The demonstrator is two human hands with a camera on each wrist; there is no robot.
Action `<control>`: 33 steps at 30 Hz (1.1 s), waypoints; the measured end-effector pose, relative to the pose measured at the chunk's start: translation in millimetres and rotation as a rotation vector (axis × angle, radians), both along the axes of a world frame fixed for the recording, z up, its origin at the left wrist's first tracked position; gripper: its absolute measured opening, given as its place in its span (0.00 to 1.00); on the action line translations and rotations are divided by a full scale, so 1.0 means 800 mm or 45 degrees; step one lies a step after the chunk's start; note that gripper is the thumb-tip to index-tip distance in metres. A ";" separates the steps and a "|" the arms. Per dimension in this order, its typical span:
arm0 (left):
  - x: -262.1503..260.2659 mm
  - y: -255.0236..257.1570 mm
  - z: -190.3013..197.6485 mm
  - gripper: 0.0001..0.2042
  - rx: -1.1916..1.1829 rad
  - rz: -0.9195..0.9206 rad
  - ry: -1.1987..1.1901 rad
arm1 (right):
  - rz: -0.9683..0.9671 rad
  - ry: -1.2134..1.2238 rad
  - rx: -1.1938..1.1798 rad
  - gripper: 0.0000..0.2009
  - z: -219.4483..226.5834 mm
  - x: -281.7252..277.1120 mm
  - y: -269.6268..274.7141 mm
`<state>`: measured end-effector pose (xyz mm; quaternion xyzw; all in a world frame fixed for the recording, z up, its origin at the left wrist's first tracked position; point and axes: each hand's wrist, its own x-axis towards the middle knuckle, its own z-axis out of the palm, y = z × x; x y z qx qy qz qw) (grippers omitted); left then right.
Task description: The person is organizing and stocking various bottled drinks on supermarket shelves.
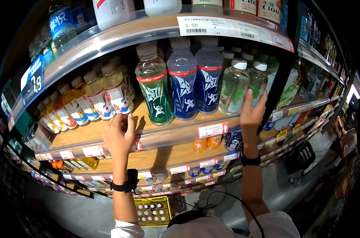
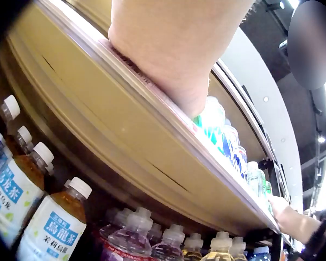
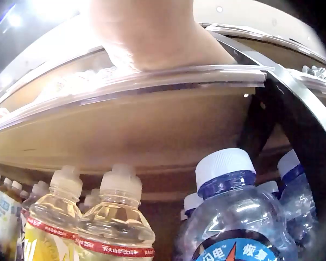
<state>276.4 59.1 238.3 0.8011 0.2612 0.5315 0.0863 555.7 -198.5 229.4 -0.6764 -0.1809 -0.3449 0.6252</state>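
My left hand is at the shelf's front edge, fingers loosely bent and nothing held, close to the base of the nearest tea bottle. My right hand reaches up at the right end of the same shelf. Its extended fingers touch a clear bottle with a white cap and green label, covering its lower part. A matching clear bottle stands upright just left of it. Between the hands stand a green bottle and two blue bottles. Both wrist views look mostly under the shelf, fingertips hidden.
Overhead, another shelf carries more bottles and price tags. A dark upright post stands right of the clear bottles. Lower shelves hold more drinks, including oolong tea bottles. A yellow crate of capped bottles sits on the floor below.
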 end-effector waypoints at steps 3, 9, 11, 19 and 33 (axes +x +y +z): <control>0.000 0.001 -0.001 0.15 -0.014 0.013 0.003 | -0.061 -0.084 -0.026 0.33 -0.006 0.003 0.000; -0.001 0.002 -0.003 0.15 0.017 -0.015 -0.032 | 0.115 -0.225 0.155 0.31 -0.018 0.005 -0.002; 0.000 0.001 -0.002 0.15 0.039 -0.007 -0.032 | 0.157 -0.276 0.181 0.31 -0.016 0.001 -0.002; 0.000 0.002 -0.002 0.16 0.060 -0.003 -0.020 | 0.195 -0.462 0.228 0.30 -0.022 0.001 -0.003; 0.000 0.001 -0.002 0.15 0.042 -0.005 -0.037 | 0.279 -0.486 0.375 0.34 -0.040 0.015 -0.003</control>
